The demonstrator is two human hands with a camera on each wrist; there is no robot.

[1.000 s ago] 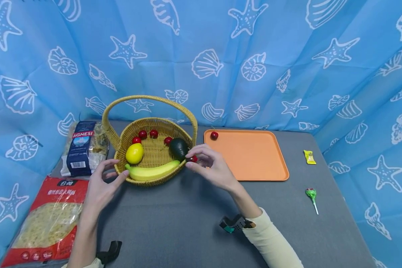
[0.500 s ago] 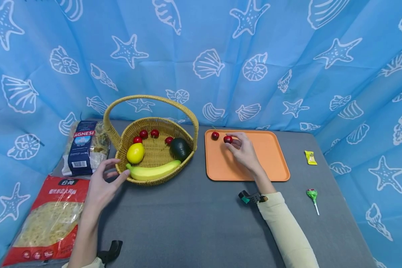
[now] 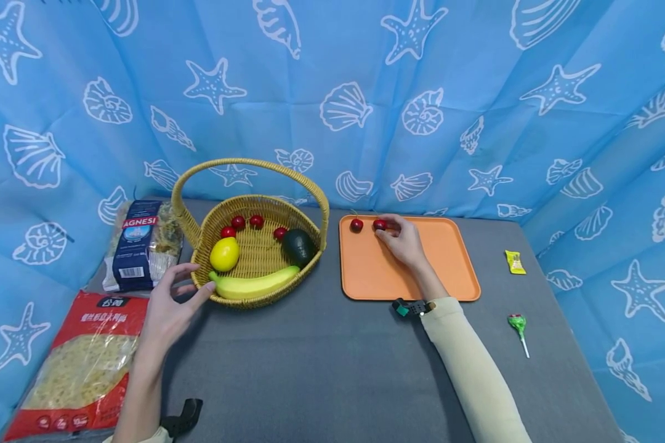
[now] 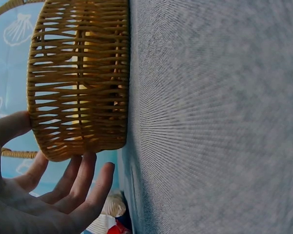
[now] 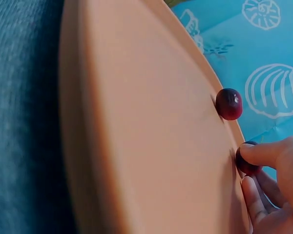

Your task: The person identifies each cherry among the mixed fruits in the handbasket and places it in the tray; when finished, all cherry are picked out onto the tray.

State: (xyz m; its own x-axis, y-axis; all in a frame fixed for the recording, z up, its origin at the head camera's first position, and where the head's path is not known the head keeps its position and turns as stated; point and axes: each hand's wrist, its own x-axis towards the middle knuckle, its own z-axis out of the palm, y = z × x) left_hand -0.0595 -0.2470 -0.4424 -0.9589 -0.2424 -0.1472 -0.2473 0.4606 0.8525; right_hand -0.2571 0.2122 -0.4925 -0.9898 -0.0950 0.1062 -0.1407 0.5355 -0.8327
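Observation:
My right hand (image 3: 403,241) pinches a dark red cherry (image 3: 379,225) between thumb and fingers at the back of the orange tray (image 3: 410,293). Another cherry (image 3: 356,225) lies beside it, near the tray's back left corner; the right wrist view shows both cherries (image 5: 229,104) by the rim. At the front left of the wicker basket (image 3: 266,301), my left hand (image 3: 169,307) holds the rim, thumb on top and fingers against the outer wall (image 4: 78,97). Inside the basket are a banana (image 3: 253,284), a lemon (image 3: 224,254), an avocado (image 3: 298,247) and several cherries (image 3: 257,221).
Left of the basket lie an Agnesi pasta bag (image 3: 138,243) and a red pasta bag (image 3: 77,363). A yellow wrapped candy (image 3: 514,262) and a green lollipop (image 3: 518,326) are on the grey tabletop (image 3: 288,381) at right. A blue patterned curtain (image 3: 321,67) hangs behind.
My right hand has carried a cherry from the basket's right edge over to the back of the tray, beside the first cherry. My left hand has stayed at the basket.

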